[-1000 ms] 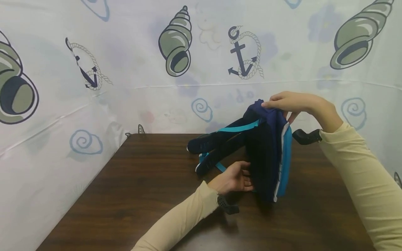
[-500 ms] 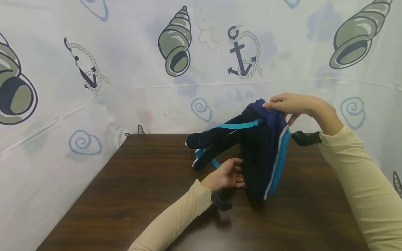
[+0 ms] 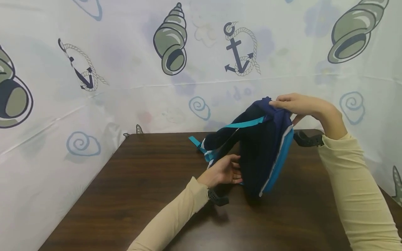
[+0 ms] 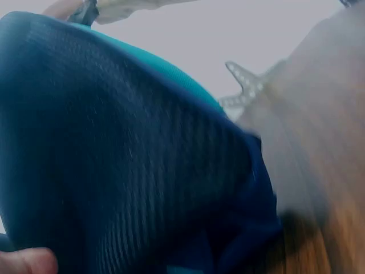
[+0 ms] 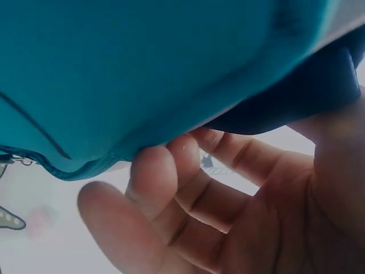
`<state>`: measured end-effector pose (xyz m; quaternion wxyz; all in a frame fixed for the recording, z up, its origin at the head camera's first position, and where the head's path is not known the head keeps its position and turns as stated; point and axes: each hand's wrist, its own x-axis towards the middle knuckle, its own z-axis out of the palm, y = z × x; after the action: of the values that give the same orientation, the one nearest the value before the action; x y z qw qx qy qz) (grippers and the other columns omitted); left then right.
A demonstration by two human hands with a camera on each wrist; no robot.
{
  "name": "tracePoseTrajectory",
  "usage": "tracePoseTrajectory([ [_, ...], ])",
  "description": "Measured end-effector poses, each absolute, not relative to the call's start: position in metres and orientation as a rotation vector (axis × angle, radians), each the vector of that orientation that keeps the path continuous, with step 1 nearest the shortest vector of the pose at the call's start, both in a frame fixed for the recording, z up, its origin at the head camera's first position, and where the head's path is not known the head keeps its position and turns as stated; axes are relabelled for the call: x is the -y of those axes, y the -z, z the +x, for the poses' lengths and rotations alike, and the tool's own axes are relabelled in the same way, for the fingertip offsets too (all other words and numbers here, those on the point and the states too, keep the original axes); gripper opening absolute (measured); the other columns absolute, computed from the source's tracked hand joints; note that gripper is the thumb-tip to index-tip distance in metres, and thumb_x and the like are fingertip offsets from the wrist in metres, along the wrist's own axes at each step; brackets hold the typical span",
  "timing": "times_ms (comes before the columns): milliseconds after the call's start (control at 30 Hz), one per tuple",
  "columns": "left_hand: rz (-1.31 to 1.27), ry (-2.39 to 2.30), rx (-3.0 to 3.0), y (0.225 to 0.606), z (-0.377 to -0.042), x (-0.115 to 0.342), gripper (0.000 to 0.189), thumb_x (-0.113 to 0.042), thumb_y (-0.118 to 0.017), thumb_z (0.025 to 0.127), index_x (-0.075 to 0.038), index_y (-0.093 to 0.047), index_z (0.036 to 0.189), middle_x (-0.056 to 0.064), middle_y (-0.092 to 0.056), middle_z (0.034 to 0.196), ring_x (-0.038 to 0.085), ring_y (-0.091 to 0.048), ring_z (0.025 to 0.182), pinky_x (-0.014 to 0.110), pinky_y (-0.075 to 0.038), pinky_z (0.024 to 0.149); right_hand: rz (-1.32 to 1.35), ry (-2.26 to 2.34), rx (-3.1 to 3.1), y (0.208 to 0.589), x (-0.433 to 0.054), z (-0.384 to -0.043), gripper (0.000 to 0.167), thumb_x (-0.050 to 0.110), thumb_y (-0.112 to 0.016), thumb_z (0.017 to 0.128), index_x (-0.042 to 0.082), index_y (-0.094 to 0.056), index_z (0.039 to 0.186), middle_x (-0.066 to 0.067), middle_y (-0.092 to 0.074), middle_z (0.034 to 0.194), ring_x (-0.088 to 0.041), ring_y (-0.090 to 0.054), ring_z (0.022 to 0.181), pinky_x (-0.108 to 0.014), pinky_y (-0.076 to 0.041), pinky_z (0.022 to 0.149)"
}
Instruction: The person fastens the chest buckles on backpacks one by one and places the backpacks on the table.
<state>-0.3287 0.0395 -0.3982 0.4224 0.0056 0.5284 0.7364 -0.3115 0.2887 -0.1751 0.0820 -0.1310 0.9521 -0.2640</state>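
Note:
A navy and turquoise backpack (image 3: pixel 257 153) is held tilted over the dark wooden table, its dark back panel facing left. My right hand (image 3: pixel 298 103) grips it by the top, thumb on the near side. In the right wrist view several fingers (image 5: pixel 154 177) lie along the edge of its turquoise front (image 5: pixel 142 68). Low on the other side, my left hand (image 3: pixel 223 171) touches the back panel, fingers loosely bent. The left wrist view shows the ribbed back panel (image 4: pixel 142 142) with my thumb (image 4: pixel 28 261) at its border. Padded shoulder straps (image 3: pixel 220 137) droop to the left.
The brown table (image 3: pixel 125 202) reaches back to a pale cloth (image 3: pixel 132 62) printed with shells and anchors, hanging behind and at both sides. A turquoise webbing end (image 3: pixel 195 141) sticks out left of the straps, near the table's back edge.
The backpack's bottom has swung left while its top, with my right hand, has shifted slightly right. Its straps have folded downward and a webbing end now shows. My left hand has moved slightly left.

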Motion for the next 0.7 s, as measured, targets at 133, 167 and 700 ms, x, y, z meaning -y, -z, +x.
tracePoseTrajectory([
  [133, 0.027, -1.841, -1.35, 0.4, -0.332, -0.037, 0.044, -0.04, -0.045, 0.101, -0.005, -0.046, 0.127, 0.02, -0.054, 0.121, 0.031, -0.053, 0.116, 0.047, -0.036, 0.112, -0.38, 0.853, -2.82, 0.177, -0.289, -0.312, 0.058, 0.054, -0.038, 0.104, 0.005, -0.047, 0.133, -0.026, -0.04, 0.143, -0.041, -0.046, 0.118, -0.049, -0.059, 0.078],
  [167, 0.024, -1.843, -1.346, 0.401, -0.333, -0.036, 0.046, -0.039, -0.046, 0.101, -0.004, -0.043, 0.13, 0.022, -0.051, 0.127, 0.034, -0.051, 0.121, 0.048, -0.035, 0.114, -0.378, 0.865, -2.818, 0.178, -0.29, -0.311, 0.058, 0.055, -0.038, 0.104, 0.005, -0.047, 0.133, -0.025, -0.04, 0.141, -0.04, -0.046, 0.117, -0.048, -0.059, 0.077],
  [700, 0.014, -1.828, -1.351, 0.402, -0.335, -0.031, 0.03, -0.036, -0.048, 0.1, -0.008, -0.046, 0.11, 0.015, -0.054, 0.104, 0.027, -0.056, 0.099, 0.05, -0.032, 0.118, -0.331, 1.045, -2.764, 0.205, -0.321, -0.31, 0.081, 0.056, -0.031, 0.105, -0.004, -0.013, 0.157, -0.033, -0.013, 0.161, -0.053, -0.021, 0.144, -0.069, -0.04, 0.103],
])
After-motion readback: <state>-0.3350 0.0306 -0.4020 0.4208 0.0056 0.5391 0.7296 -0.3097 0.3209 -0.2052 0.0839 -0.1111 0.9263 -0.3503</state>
